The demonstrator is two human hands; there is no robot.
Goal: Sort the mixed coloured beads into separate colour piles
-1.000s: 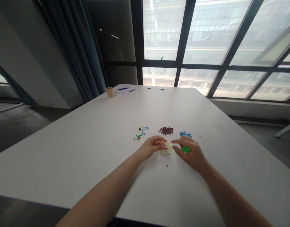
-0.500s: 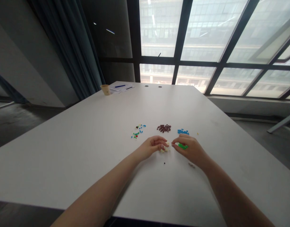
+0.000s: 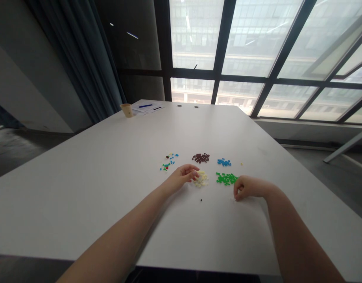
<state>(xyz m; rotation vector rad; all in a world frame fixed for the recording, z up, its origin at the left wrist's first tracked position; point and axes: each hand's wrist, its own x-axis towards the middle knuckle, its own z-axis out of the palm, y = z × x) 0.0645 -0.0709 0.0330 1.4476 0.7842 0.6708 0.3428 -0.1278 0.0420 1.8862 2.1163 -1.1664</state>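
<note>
My left hand (image 3: 184, 176) hovers at the left edge of a pile of cream-coloured small toy bricks (image 3: 201, 180). Its fingers are loosely bent, with a gap between thumb and fingertips. My right hand (image 3: 248, 187) points down at the table, thumb and fingers pinched together beside some small whitish pieces (image 3: 232, 199). Whatever lies between those fingertips is too small to make out. Just beyond my right hand spreads a pile of green bricks (image 3: 226, 179), partly covered by the knuckles. One tiny black piece (image 3: 201, 200) lies nearer to me.
Brown bricks (image 3: 201, 158) and blue bricks (image 3: 224, 162) form piles farther back. Mixed coloured pieces (image 3: 169, 162) are scattered to the left, and a lone yellow piece (image 3: 241, 164) sits at the right. A paper cup (image 3: 127, 111) and papers with pens (image 3: 147, 108) occupy the far left corner.
My right hand has moved from beside the cream pile, rightward and toward me, onto the whitish pieces, uncovering the green and blue piles. My left hand has shifted slightly left, showing more cream bricks.
</note>
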